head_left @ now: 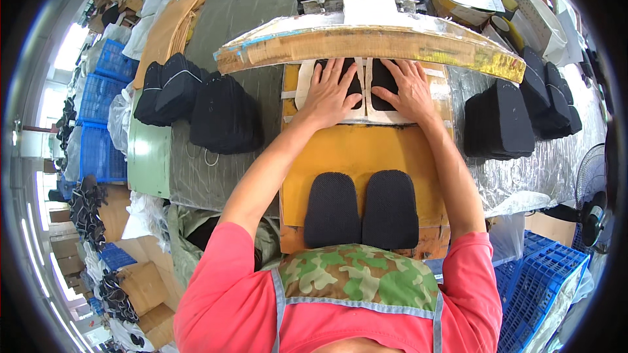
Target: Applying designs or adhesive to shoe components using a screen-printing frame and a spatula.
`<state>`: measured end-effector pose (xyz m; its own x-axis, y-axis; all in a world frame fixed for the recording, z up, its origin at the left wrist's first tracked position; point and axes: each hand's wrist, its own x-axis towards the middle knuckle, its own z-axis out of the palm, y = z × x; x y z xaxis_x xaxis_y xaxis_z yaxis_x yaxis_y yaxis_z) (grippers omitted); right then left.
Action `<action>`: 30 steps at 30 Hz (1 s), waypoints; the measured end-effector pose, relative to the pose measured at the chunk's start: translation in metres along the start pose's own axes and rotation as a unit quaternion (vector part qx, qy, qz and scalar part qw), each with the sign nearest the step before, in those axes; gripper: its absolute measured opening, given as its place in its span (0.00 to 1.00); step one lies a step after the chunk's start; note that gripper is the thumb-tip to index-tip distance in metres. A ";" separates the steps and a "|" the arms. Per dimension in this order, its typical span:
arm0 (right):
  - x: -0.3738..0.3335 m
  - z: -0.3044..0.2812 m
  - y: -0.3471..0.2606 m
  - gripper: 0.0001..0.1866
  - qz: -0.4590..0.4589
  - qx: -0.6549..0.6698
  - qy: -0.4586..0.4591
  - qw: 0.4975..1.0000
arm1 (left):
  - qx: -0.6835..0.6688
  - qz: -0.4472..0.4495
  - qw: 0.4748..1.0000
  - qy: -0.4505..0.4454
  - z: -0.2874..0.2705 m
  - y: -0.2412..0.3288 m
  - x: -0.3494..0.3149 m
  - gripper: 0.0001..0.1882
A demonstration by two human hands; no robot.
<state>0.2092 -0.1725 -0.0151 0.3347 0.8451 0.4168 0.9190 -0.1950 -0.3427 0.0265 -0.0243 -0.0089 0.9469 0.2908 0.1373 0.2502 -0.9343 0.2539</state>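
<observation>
Lying palms-down near the far end of a yellow board [360, 150], the left hand [332, 97] and right hand [407, 91] are spread pretty wide. The left black piece [354, 82] is partly covered by one, the right black piece [384, 77] by the other. Fingers are loosely fanned and thumbs are pointed inward, so nothing's being gripped, just touched from above. How hard the pieces are being pushed can't really be told.

Both pieces are bordered by a cream template [364, 115], and their far ends are hidden by a wood-edged frame [366, 46] that's tilted up over the board.

Closer to the body, a left mesh pad [331, 209] and right mesh pad [390, 209] are laid side by side, rounded ends pointed away, just in front of a camo apron [360, 271].

Out on the grey table [261, 19], a left stack [226, 114] and a right stack [499, 121] of black pieces are piled beyond the forearms, with more set farther out. Blue crates [543, 281] are parked at lower right, near a fan [592, 183].
</observation>
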 end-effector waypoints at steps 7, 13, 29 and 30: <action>0.000 -0.001 -0.005 0.35 -0.005 -0.001 -0.001 1.000 | 0.045 -0.024 0.993 0.108 0.006 -0.016 0.001 0.31; -0.001 -0.001 -0.003 0.37 0.005 -0.010 -0.019 1.000 | 0.063 -0.053 0.995 0.058 -0.002 -0.008 0.002 0.30; -0.038 -0.168 -0.093 0.18 -0.103 0.212 -0.164 0.958 | -0.397 -0.022 0.860 0.320 -0.147 -0.009 -0.075 0.34; -0.033 -0.185 -0.100 0.18 -0.102 0.208 -0.162 0.959 | -0.401 -0.018 0.860 0.314 -0.138 -0.005 -0.084 0.32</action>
<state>0.1449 -0.2733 0.1607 0.0122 0.9679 0.2511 0.7731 0.1502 -0.6163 -0.0825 -0.0157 0.1106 0.5827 0.6057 0.5418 -0.1815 -0.5529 0.8132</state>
